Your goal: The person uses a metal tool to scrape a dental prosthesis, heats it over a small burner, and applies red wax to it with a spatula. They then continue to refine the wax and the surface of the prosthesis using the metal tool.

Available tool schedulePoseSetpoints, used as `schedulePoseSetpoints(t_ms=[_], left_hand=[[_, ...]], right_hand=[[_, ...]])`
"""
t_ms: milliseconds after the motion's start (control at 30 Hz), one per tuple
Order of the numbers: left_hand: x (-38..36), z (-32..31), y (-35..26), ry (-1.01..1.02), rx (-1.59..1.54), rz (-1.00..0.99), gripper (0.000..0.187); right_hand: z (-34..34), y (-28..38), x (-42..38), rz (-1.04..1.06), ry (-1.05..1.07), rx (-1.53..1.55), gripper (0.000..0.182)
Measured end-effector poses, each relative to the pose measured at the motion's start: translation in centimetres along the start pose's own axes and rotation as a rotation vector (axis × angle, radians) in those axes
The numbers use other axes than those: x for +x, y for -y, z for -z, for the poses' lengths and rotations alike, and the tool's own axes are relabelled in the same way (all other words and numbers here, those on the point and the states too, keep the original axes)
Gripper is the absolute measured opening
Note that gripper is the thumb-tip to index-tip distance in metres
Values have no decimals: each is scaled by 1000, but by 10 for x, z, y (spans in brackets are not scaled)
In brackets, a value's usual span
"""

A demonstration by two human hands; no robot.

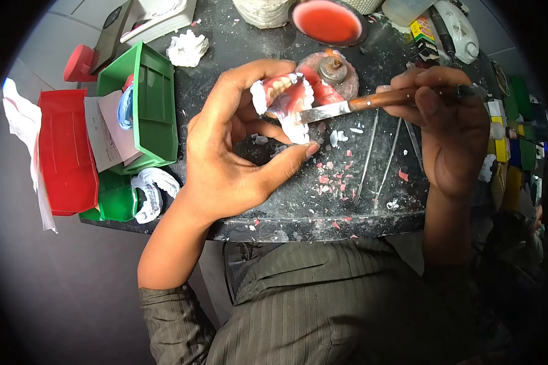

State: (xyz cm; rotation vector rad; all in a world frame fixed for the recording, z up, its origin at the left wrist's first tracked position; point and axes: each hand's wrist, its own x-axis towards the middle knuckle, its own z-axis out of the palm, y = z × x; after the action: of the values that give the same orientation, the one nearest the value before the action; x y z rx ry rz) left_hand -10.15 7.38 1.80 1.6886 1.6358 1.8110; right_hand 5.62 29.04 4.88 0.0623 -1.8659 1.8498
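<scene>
Between the fingers and thumb of my left hand [231,146] is a dental cast [292,109], white plaster with pink wax and a few cream-coloured teeth on it. My right hand [435,115] grips the brown wooden handle of a wax knife [377,100]. Its flat metal blade points left and meets the cast's right edge, as far as I can see. Just behind the cast sits a metal-topped burner [332,70] with a stained round body. Pink and white scraps [329,177] lie scattered on the dark bench below the knife.
Green bins [155,109] and a red bin [67,152] stand at the left, with a white U-shaped piece [152,191] near them. Crumpled white material [187,48] and a red-filled round dish [329,22] are at the back. Thin rods [368,158] lie right of centre.
</scene>
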Motion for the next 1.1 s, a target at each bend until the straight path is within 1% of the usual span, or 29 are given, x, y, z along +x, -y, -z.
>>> schedulePoseSetpoints(t_ms=[67,167,267,400,700,800,900,967,1000,1067,1100], left_hand=[[-1,-1,0,1,5,6,104],[-1,-1,0,10,18,-13,104],[-2,-1,2,12,25,-22,105],[-2,-1,3,20,17,-37,105],[-2,-1,1,30,13,-5,106],[-2,-1,2,33,19,-32,105],[-2,-1,1,43,20,1,106],[-3,-2,2,17,12,-11,97],[-2,-2,0,18,12,-10,97],[0,0,-6,26,51,113,86],[1,-1,-6,26,52,114,86]], right_hand=[[0,-1,0,55,-2,-35,20],[4,-2,-1,80,12,-9,20],[4,1,-1,76,68,-33,20],[5,1,-2,69,33,-45,20],[3,2,-2,72,69,-57,20],[2,1,-1,90,29,-44,20],[-1,1,-2,78,39,-37,20],[-1,0,-2,54,-38,-69,19],[-2,2,-1,52,-39,-69,19],[-5,6,1,74,64,-197,18],[-6,4,1,74,64,-196,18]])
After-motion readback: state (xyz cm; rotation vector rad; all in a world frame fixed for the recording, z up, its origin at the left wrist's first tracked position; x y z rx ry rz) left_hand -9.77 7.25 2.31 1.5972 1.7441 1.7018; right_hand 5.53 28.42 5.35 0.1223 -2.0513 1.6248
